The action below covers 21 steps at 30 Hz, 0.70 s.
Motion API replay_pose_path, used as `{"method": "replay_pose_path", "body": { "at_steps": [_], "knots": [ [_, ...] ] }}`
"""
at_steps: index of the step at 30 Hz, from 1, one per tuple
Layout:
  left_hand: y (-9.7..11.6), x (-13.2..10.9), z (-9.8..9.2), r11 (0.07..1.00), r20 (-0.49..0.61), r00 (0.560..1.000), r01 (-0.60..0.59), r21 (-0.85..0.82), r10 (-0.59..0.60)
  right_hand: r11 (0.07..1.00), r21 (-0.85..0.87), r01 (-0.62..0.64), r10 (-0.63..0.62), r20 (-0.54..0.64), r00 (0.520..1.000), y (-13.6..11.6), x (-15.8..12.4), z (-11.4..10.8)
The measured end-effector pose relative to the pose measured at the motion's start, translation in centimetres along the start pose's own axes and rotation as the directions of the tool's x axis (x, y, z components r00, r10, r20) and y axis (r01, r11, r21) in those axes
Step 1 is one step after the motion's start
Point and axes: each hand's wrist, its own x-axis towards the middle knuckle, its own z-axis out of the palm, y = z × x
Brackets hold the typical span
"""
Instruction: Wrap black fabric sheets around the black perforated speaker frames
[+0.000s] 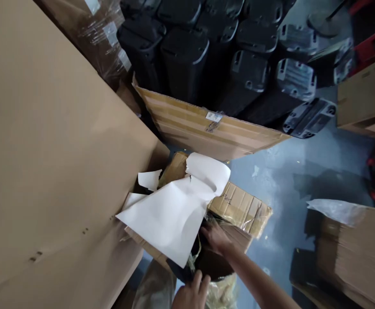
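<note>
In my head view an open cardboard box (239, 237) sits on the floor (271, 171) between 5 and 6 o'clock. My right hand (218, 240) reaches into it from 5 o'clock; its fingertips run into dark shadow, so I cannot tell whether they are grasping anything. My left hand (192, 292) is at 6 o'clock, fingers bent at the box's near side, and I cannot tell whether it grips there either (the bottom of my view cuts it off). A creased white sheet (171, 219) lies over the side of the box toward 7 o'clock, its far end curling up near the middle of my view. A smaller white piece (149, 179) is just beside it at 8 o'clock. A taped piece of cardboard (242, 210) shows beyond the box at 4 o'clock, and crumpled clear plastic (222, 294) lies by my left hand.

A large carton (61, 150) fills 9 o'clock. At 12 o'clock I see rows of black cases (187, 51) behind a taped cardboard panel (194, 122); another brown carton (364, 253) stands near 4 o'clock, clear film (338, 210) on its corner.
</note>
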Motion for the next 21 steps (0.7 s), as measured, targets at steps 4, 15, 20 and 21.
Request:
{"method": "replay_pose_path", "body": {
  "at_steps": [4,15,20,21],
  "knots": [
    [-0.2,0.1,-2.2,0.999,0.050,0.999,0.004,-0.035,-0.002,0.995,-0.095,0.035,-0.042,-0.073,0.996,-0.6,-3.0,-2.1],
    [1.4,-0.2,-7.0,0.992,0.124,0.987,0.114,-0.056,-0.107,0.707,0.702,-0.079,0.566,-0.496,0.658,-0.2,-10.3,-3.2],
    [1.2,1.3,-6.8,0.985,0.082,0.988,0.139,-0.106,-0.130,0.632,0.775,0.030,0.554,-0.479,0.681,-2.2,-10.0,-4.3],
    [1.0,1.4,-6.5,0.981,0.055,0.990,0.137,-0.136,-0.131,0.621,0.782,0.056,0.549,-0.485,0.681,-2.6,-9.9,-4.5]
  ]
}}
